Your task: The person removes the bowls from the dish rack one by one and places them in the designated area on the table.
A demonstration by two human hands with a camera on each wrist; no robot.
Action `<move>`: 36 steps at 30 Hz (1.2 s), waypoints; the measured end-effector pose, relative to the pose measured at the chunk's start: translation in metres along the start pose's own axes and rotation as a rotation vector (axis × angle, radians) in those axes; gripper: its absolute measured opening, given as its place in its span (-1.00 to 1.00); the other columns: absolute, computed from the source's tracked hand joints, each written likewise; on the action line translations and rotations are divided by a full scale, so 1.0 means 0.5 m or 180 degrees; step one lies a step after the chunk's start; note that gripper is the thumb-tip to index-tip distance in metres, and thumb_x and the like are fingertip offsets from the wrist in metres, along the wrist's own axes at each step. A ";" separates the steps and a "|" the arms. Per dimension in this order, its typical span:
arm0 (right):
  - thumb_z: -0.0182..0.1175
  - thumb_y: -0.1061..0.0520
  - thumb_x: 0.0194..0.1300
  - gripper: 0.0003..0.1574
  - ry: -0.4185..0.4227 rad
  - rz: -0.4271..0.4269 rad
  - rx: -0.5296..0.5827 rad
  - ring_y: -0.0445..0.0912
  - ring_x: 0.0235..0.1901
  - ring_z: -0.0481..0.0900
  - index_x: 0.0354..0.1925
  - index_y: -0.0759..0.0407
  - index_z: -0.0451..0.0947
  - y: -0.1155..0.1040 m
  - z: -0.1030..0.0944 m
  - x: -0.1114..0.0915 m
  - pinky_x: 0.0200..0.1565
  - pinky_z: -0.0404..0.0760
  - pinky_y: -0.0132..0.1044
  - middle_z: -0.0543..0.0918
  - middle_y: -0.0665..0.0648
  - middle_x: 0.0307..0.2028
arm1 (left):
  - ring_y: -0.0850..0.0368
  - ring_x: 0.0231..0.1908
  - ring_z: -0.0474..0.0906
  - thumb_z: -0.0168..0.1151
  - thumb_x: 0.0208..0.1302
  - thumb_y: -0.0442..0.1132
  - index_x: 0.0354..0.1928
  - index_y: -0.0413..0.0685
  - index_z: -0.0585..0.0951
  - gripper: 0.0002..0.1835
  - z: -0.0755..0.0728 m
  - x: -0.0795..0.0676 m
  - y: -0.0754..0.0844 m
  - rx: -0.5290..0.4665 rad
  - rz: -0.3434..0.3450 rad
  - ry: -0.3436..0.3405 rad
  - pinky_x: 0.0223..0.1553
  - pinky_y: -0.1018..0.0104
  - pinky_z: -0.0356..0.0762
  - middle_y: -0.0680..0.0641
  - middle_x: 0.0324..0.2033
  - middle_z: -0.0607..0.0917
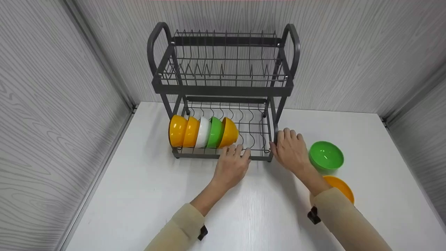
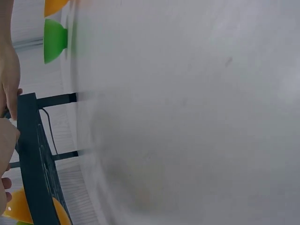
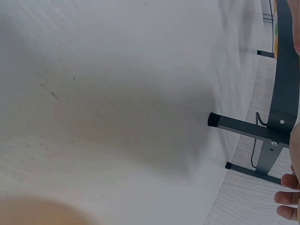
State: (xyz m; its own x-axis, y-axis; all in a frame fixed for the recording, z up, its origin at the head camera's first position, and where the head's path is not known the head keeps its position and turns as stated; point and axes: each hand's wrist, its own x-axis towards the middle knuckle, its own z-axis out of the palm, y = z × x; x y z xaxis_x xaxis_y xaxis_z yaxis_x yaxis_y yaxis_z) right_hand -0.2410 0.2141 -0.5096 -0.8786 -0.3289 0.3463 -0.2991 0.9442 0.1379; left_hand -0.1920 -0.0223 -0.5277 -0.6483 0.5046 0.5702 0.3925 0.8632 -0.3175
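Note:
A dark grey two-tier dish rack stands on the white table against the back wall. On its lower tier several bowls stand on edge in a row: orange bowls at the left, then a white bowl, a green bowl and another orange bowl. My left hand holds the lower front rail, fingertips over it beside the last orange bowl. At the right front corner, my right hand grips the rack's frame, thumb at the front and fingers along the outer side.
To the right on the table sits a second green bowl, upright. Nearer, an orange bowl is partly hidden under my right forearm. The upper tier holds only wire dividers. Wood-grained panels enclose the table.

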 end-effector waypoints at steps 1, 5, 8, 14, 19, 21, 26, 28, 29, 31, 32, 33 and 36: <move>0.02 -0.15 0.59 -0.47 -0.0014 0.0004 0.0008 0.21 -0.23 0.55 -0.11 0.35 0.42 0.000 0.000 0.000 -0.17 0.58 0.05 0.53 0.29 -0.27 | 0.04 -0.03 0.62 0.34 0.40 0.14 0.11 0.15 0.68 -0.62 -0.005 0.001 -0.004 0.0028 0.0010 0.0011 -0.06 0.23 0.57 -0.01 -0.01 0.74; 0.02 -0.16 0.59 -0.46 -0.0036 -0.0008 0.0011 0.21 -0.23 0.54 -0.11 0.34 0.41 0.001 -0.001 -0.001 -0.16 0.57 0.05 0.52 0.29 -0.26 | 0.05 0.01 0.58 0.32 0.40 0.16 0.16 0.14 0.67 -0.57 -0.025 0.008 -0.025 0.0103 0.0074 0.0022 -0.01 0.21 0.55 -0.01 0.03 0.73; 0.02 -0.17 0.58 -0.46 -0.0040 -0.0016 0.0011 0.21 -0.23 0.53 -0.11 0.34 0.41 0.001 -0.003 0.000 -0.16 0.57 0.05 0.52 0.28 -0.26 | 0.03 0.08 0.54 0.29 0.40 0.20 0.25 0.10 0.63 -0.48 -0.042 0.018 -0.045 0.0141 0.0173 -0.0063 0.09 0.16 0.54 -0.02 0.08 0.70; 0.02 -0.17 0.59 -0.46 -0.0068 -0.0011 -0.0006 0.20 -0.22 0.54 -0.11 0.34 0.42 0.002 -0.004 0.001 -0.15 0.57 0.04 0.52 0.28 -0.26 | -0.09 0.34 0.46 0.28 0.35 0.27 0.43 -0.02 0.48 -0.25 -0.062 0.041 -0.089 0.0218 0.0406 -0.0352 0.33 0.03 0.53 -0.10 0.29 0.60; 0.03 -0.15 0.58 -0.48 -0.0020 -0.0040 -0.0001 0.20 -0.23 0.54 -0.12 0.34 0.42 0.002 -0.004 0.000 -0.16 0.56 0.04 0.53 0.29 -0.27 | -0.15 0.50 0.32 0.21 0.36 0.31 0.55 -0.09 0.34 -0.11 -0.064 0.066 -0.121 0.0274 0.0535 -0.0755 0.46 -0.05 0.43 -0.18 0.47 0.44; 0.04 -0.14 0.58 -0.48 0.0003 -0.0049 -0.0015 0.20 -0.24 0.54 -0.13 0.34 0.41 0.003 -0.004 -0.002 -0.17 0.56 0.04 0.53 0.29 -0.27 | -0.18 0.55 0.26 0.17 0.36 0.34 0.58 -0.11 0.27 -0.06 -0.063 0.078 -0.131 0.0258 0.0588 -0.0970 0.52 -0.10 0.36 -0.20 0.53 0.37; 0.04 -0.15 0.58 -0.48 0.0048 -0.0064 -0.0066 0.20 -0.26 0.53 -0.15 0.34 0.40 0.004 -0.002 -0.005 -0.20 0.54 0.03 0.51 0.28 -0.30 | -0.24 0.63 0.12 0.08 0.38 0.35 0.64 -0.17 0.12 0.01 -0.054 0.105 -0.156 0.0297 0.0773 -0.1483 0.61 -0.19 0.20 -0.25 0.62 0.24; 0.04 -0.15 0.58 -0.48 0.0050 -0.0066 -0.0070 0.20 -0.26 0.53 -0.15 0.34 0.40 0.004 -0.002 -0.005 -0.21 0.54 0.03 0.51 0.27 -0.30 | -0.25 0.65 0.09 0.05 0.39 0.31 0.66 -0.18 0.06 0.01 -0.048 0.113 -0.164 0.0353 0.0850 -0.1617 0.63 -0.20 0.16 -0.26 0.64 0.19; 0.04 -0.15 0.58 -0.48 0.0047 -0.0065 -0.0069 0.20 -0.26 0.53 -0.15 0.33 0.39 0.004 -0.002 -0.005 -0.21 0.53 0.03 0.51 0.27 -0.30 | -0.26 0.65 0.08 0.05 0.40 0.29 0.66 -0.18 0.05 0.01 -0.044 0.117 -0.167 0.0378 0.0880 -0.1659 0.63 -0.21 0.15 -0.26 0.64 0.18; 0.04 -0.15 0.59 -0.48 0.0040 -0.0066 -0.0060 0.20 -0.26 0.53 -0.14 0.34 0.39 0.003 -0.002 -0.005 -0.20 0.53 0.03 0.51 0.28 -0.30 | -0.27 0.66 0.07 0.05 0.39 0.27 0.67 -0.19 0.02 0.01 -0.039 0.124 -0.171 0.0427 0.0929 -0.1746 0.64 -0.21 0.13 -0.26 0.65 0.16; 0.04 -0.15 0.59 -0.48 0.0032 -0.0067 -0.0055 0.20 -0.26 0.52 -0.14 0.34 0.39 0.002 -0.002 -0.004 -0.20 0.53 0.03 0.51 0.28 -0.29 | -0.27 0.66 0.06 0.07 0.39 0.27 0.67 -0.19 0.02 0.02 -0.036 0.127 -0.173 0.0443 0.0947 -0.1789 0.64 -0.21 0.12 -0.26 0.65 0.16; 0.04 -0.15 0.59 -0.48 0.0028 -0.0069 -0.0052 0.20 -0.25 0.52 -0.13 0.34 0.39 0.002 -0.001 -0.004 -0.19 0.53 0.03 0.51 0.28 -0.29 | -0.27 0.66 0.05 0.09 0.38 0.27 0.67 -0.19 0.00 0.04 -0.034 0.130 -0.174 0.0461 0.0960 -0.1835 0.65 -0.20 0.11 -0.26 0.65 0.15; 0.03 -0.15 0.59 -0.48 0.0024 -0.0072 -0.0038 0.20 -0.25 0.52 -0.12 0.34 0.40 0.001 -0.002 -0.003 -0.18 0.53 0.04 0.51 0.28 -0.29 | -0.26 0.66 0.05 0.14 0.35 0.29 0.67 -0.19 -0.01 0.08 -0.028 0.138 -0.174 0.0527 0.1000 -0.1946 0.66 -0.19 0.10 -0.26 0.65 0.15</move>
State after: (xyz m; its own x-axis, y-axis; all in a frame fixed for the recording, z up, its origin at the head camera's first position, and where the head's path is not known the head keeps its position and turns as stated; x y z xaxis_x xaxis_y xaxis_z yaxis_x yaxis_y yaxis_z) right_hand -0.2397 0.2150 -0.5092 -0.8688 -0.3504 0.3500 -0.3144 0.9362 0.1568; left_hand -0.2619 -0.0629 -0.4502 -0.7900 0.6080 -0.0796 0.5482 0.6420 -0.5360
